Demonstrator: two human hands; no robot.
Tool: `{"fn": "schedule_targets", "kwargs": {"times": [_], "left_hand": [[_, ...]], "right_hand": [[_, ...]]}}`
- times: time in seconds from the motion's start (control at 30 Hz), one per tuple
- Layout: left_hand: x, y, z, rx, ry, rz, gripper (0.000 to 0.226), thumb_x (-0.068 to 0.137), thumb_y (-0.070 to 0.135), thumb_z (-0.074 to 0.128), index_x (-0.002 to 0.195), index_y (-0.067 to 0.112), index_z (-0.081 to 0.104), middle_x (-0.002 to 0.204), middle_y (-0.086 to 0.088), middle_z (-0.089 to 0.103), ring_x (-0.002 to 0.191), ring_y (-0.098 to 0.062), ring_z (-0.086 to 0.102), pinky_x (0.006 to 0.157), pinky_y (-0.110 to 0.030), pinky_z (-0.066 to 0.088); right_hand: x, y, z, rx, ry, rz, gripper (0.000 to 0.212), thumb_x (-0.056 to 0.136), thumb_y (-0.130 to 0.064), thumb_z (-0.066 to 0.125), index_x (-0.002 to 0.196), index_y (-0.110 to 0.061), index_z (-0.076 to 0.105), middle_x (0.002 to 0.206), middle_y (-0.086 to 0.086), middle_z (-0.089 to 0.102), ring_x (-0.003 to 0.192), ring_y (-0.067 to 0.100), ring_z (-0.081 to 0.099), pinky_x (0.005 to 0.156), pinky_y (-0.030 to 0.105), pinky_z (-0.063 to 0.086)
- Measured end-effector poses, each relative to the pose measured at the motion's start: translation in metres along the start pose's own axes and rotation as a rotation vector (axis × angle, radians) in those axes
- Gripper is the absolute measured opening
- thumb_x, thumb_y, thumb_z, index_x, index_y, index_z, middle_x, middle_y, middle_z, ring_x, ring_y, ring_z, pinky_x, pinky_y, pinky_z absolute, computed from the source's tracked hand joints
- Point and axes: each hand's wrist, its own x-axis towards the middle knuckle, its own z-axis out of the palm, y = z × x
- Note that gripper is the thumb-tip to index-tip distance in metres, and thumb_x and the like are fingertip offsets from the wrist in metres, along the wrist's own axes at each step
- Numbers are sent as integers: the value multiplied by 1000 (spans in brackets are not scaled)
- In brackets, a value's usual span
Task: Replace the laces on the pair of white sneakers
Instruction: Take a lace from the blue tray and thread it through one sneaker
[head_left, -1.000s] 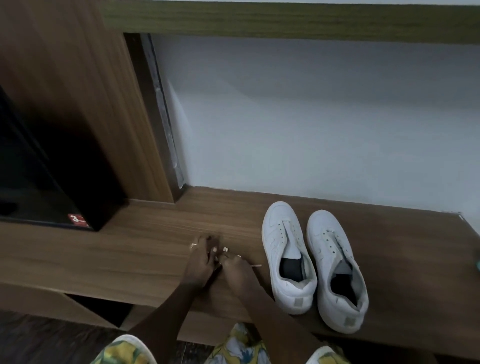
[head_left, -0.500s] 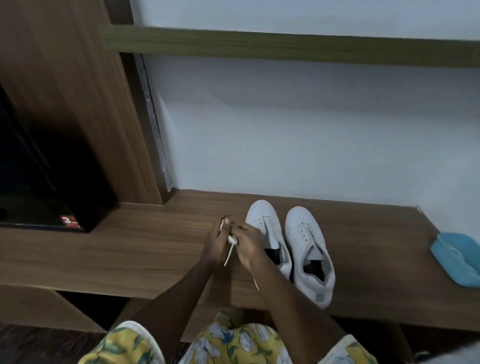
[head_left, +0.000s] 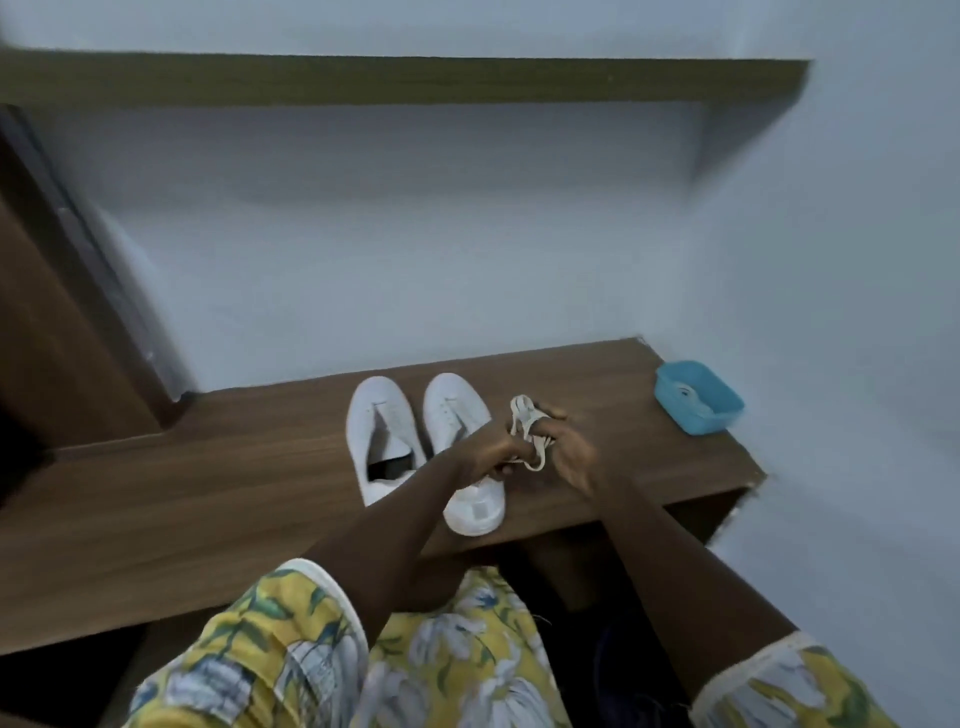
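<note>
Carrying a looped white fabric shoelace (head_left: 525, 427), pinched between left hand (head_left: 493, 460) and right hand (head_left: 574, 457).
Hands have crossed over: the laceless white leather sneakers (head_left: 387, 415) now sit to their left, with the blue plastic tray (head_left: 698, 397) beyond the right hand. The lace is probably headed there.

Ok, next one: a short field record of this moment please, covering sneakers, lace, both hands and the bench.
sneakers: left sneaker and right sneaker side by side on wooden bench, no laces visible
lace bundle: white, held right of the pair
left hand: grips bundle, forearm crossing right sneaker
right hand: holds bundle's other side
other: blue tub at bench's right end
</note>
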Motion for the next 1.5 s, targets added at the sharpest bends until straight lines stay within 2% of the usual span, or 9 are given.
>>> {"fn": "schedule_targets", "kwargs": {"times": [0.1,0.17,0.53,0.73,0.9,1.07,1.2,1.37,1.5], "left_hand": [[22,10,52,168,-82,-85,5,71,16,56,75,14,53,56,-1,48,40,-5,37,40,-17,27],[41,10,86,209,-112,-141,21,86,10,48,67,18,49,49,5,47,41,-6,39,40,-17,28],[91,-72,246,56,-319,-443,28,89,-5,55,117,-9,58,71,-4,63,46,-3,61,47,-10,48],[91,-119,291,34,-308,-536,13,88,-9,54,96,-1,61,85,-7,58,72,-10,56,64,-17,51],[87,-137,299,233,-223,-450,31,86,9,65,115,0,62,104,-18,65,90,-26,61,74,-31,47],[87,-144,288,449,-181,-440,47,92,12,58,136,3,46,141,-14,46,128,-28,45,107,-35,38],[87,-133,281,418,-103,-402,37,94,9,54,131,5,53,133,-15,54,120,-28,52,100,-30,43],[93,-99,271,417,-42,-246,31,94,11,52,123,8,62,128,-10,60,116,-22,56,95,-25,42],[105,-51,254,413,-27,-71,30,94,8,48,120,7,63,120,-9,64,103,-17,60,75,-11,43]], "right_hand": [[-19,-2,-62,-105,101,48,32,86,13,44,109,4,64,81,7,70,74,18,64,69,26,53],[-34,-1,-103,-159,179,89,34,83,13,48,114,9,62,83,11,70,72,18,65,63,24,54],[-118,72,-238,-400,364,423,28,86,13,52,103,-6,64,69,3,57,55,15,53,39,16,45],[-125,138,-274,-503,357,555,21,86,18,47,91,9,65,72,7,55,64,21,48,55,23,45],[-131,153,-274,-482,403,560,31,93,5,48,123,5,55,79,1,54,69,10,51,60,18,47],[-131,167,-284,-496,448,632,34,89,9,43,112,-1,66,81,4,57,65,12,48,61,22,42],[-129,157,-277,-543,486,613,32,87,8,46,75,-14,66,72,2,57,69,19,54,63,31,46],[-107,125,-256,-726,475,423,20,84,-4,53,68,-1,65,72,17,61,67,23,52,64,36,43],[-86,75,-235,-926,589,194,22,89,-12,57,103,-6,72,101,12,69,96,25,62,75,23,40]]}}
